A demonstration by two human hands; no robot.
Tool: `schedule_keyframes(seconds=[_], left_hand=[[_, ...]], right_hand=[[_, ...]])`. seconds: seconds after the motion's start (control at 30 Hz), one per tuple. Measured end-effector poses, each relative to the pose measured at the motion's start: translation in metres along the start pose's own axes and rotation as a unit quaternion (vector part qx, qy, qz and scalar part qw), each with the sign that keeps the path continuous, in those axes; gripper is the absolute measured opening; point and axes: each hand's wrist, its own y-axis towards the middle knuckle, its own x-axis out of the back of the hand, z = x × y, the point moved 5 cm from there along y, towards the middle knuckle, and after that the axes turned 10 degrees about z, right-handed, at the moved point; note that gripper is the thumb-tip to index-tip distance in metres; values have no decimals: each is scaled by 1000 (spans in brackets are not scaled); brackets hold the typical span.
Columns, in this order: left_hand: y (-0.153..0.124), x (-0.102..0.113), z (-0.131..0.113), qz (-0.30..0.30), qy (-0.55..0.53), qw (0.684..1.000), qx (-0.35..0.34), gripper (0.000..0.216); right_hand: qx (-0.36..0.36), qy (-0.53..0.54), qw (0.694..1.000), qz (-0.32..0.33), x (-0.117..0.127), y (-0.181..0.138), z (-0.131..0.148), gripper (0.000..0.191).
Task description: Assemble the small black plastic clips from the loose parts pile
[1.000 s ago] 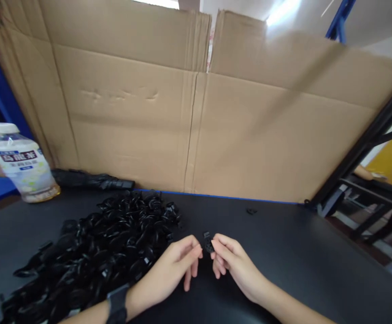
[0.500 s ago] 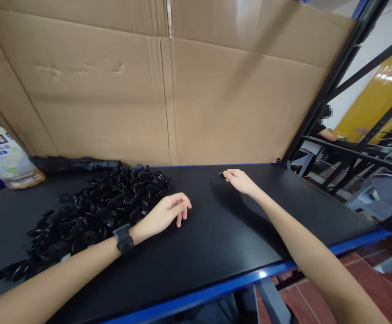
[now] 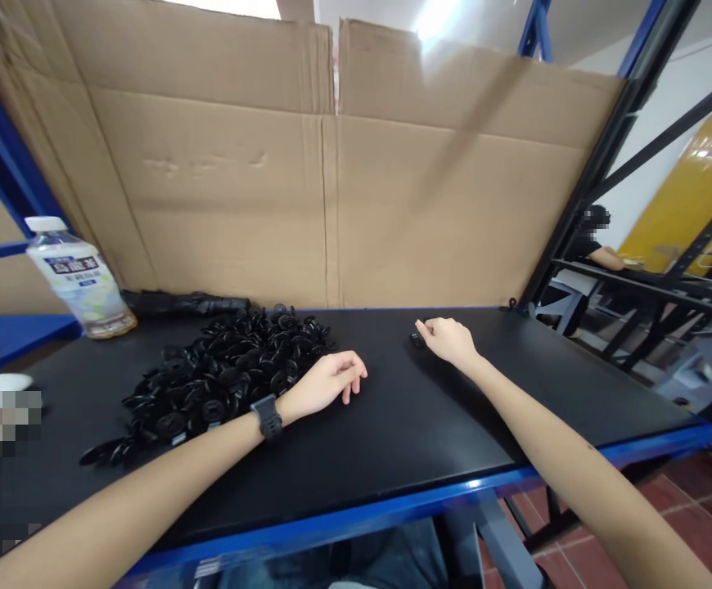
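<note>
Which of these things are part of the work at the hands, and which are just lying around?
Part of the work:
right hand, at a small black plastic part
left hand, beside the heap of black plastic parts

Just lying around:
plastic drink bottle
black bundle
cardboard sheet

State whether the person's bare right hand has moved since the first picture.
Yes: the bare right hand moved forward, now near the blue-trimmed far edge of the black tabletop.
</note>
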Motion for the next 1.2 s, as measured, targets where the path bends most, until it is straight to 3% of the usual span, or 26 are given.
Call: schedule_keyframes(seconds=[0.1,0.23,0.4,0.53,0.8,1.03,1.2], left_hand=[[-1,-1,-3,1,10,1000,-2,25],[-1,-2,-3,-2,32,999,-15,22],[-1,0,1,-18,67,998,-5,21],[-2,1,-1,-26,85,996,-2,20],[-3,-2,-10,-35,136,990,16,16],[-4,-1,-9,-36,173,983,51,19],[-3,1,-2,-30,184,980,62,23]], right_hand=[[115,2,992,-58,6,-18,40,47],[286,0,954,-90,6,-38,106,34],[435,-10,897,-71,1,-44,166,28],[444,43,893,-49,1,-40,173,34],[428,286,851,104,-27,-31,158,42],[368,350,819,266,-36,-31,159,44],[333,405,801,290,-41,-31,161,55]])
